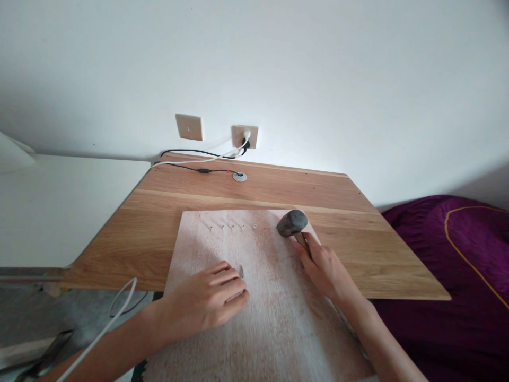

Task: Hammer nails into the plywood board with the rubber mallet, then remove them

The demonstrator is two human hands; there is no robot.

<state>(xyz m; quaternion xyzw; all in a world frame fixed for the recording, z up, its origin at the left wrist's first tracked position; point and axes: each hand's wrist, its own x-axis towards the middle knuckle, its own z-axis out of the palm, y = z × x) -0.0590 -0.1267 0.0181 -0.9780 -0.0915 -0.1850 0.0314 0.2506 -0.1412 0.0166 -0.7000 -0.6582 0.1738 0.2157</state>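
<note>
Mallet (pixel 293 223) with a dark head and a wooden handle: I grip it by the handle in my right hand (pixel 320 261), fingers wrapped tight. Its head is over the board (pixel 274 318), near the far right corner; whether it touches, I cannot tell. My left hand (pixel 217 294) is over the middle of the board, nearer its left edge, fingers curled close together around a small grey piece (pixel 240 271), too hidden to identify. Along the board's far edge, a row of small metal pegs (pixel 233 227) runs from near the left corner toward the mallet. The board lies on the wooden desk (pixel 358 239) and sticks out past its front edge. Near the desk's back edge, a black cable (pixel 183 167) runs into a round grommet (pixel 239 177).
</note>
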